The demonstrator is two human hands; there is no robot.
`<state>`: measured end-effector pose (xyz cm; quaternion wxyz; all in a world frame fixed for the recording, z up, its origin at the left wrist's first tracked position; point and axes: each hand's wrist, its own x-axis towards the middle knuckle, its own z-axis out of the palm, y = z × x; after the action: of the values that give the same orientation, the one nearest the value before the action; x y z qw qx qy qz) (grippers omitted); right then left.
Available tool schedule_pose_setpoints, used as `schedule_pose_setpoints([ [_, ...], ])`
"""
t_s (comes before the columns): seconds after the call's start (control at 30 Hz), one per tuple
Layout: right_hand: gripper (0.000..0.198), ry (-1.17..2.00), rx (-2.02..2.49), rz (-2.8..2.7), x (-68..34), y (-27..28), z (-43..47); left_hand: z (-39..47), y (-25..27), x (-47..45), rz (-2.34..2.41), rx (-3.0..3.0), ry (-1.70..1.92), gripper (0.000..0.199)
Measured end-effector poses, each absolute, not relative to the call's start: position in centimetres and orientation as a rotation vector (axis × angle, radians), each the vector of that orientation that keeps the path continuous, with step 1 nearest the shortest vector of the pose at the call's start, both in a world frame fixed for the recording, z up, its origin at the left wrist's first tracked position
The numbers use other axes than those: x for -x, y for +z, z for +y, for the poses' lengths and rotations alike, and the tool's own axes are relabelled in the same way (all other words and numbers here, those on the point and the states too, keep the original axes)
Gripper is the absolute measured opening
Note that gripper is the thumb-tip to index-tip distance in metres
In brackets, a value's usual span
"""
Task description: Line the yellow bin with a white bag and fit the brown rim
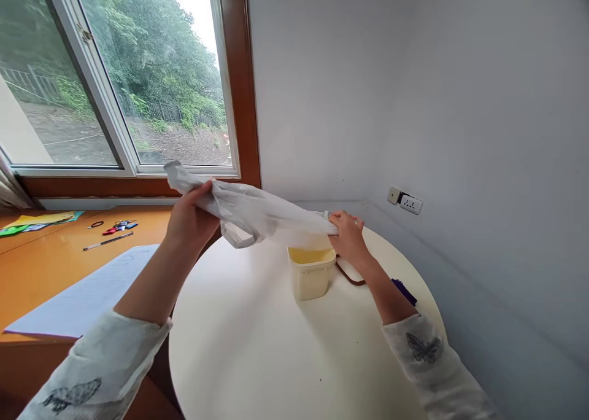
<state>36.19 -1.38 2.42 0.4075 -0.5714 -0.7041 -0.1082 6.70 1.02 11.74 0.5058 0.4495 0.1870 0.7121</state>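
A translucent white plastic bag [262,211] is stretched between my two hands above the round table. My left hand [192,217] is closed round its left part, and a loose end sticks out beyond the fingers. At the bag's right end, my right hand [348,237] pinches the plastic. A handle-like loop of the bag hangs down near the left hand. Below the bag, nearer the right hand, a cream plastic bin [313,282] with a yellow inside stands upright on the table. The bag covers the view of part of its far rim.
The round white table [257,358] meets a wooden desk [151,223] on the left. On the desk lie a paper sheet [96,291], a pen [108,241], keys [120,226] and coloured papers [41,220]. Behind the bin are a brown strap-like loop [352,279] and a dark purple item [405,291].
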Motion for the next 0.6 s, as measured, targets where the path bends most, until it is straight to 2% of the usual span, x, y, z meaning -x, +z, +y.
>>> schedule_pose_setpoints([
  [0.07,0.033,-0.238,1.402,-1.704,-37.1,2.6,-1.5,1.7,10.4,-4.5,0.679,-1.199,1.545,0.016],
  [0.13,0.033,-0.156,1.355,-1.652,-37.5,2.9,-1.7,2.1,8.9,-2.5,0.852,-1.242,1.405,0.029],
  [0.23,0.033,-0.100,1.294,-1.619,-37.2,3.5,-2.3,2.2,7.2,-0.3,1.293,-1.487,1.306,0.079],
  [0.3,0.035,-0.133,1.272,-1.615,-36.5,4.0,-2.9,1.9,6.8,0.4,1.450,-1.660,1.312,0.100],
  [0.43,0.038,-0.204,1.196,-1.636,-34.4,5.1,-3.7,-0.2,7.6,-1.6,1.235,-1.972,1.415,0.110],
  [0.53,0.038,-0.206,1.044,-1.683,-32.4,5.8,-4.2,-2.3,7.4,-5.9,0.994,-2.279,1.161,0.126],
  [0.6,0.037,-0.216,0.916,-1.728,-30.9,6.2,-4.6,-3.4,6.2,-9.2,0.915,-2.357,1.030,0.128],
])
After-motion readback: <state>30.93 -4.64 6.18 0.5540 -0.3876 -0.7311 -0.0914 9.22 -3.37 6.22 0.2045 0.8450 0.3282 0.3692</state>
